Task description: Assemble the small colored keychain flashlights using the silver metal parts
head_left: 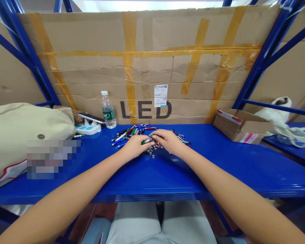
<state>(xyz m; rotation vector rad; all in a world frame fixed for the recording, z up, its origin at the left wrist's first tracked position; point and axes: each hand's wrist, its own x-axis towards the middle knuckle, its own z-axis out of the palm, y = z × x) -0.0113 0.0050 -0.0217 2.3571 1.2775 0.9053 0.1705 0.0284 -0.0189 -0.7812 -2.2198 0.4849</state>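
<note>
Both my hands meet over the middle of a blue shelf (pixel 152 173). My left hand (pixel 135 145) and my right hand (pixel 168 139) are closed together on a small green pen-like light (pixel 147 140), each pinching one end. Under and beside them lies a little heap of small round button cells (pixel 150 152). Behind the hands a loose pile of several coloured pen-like lights (pixel 128 133) spreads to the left, and a few more (pixel 183 139) lie to the right.
A water bottle (pixel 108 110) stands at the back left beside a phone (pixel 91 118) on a white power strip (pixel 88 128). A cream bag (pixel 20 135) fills the left. An open cardboard box (pixel 240 128) sits right, with a taped cardboard wall (pixel 152 64) behind.
</note>
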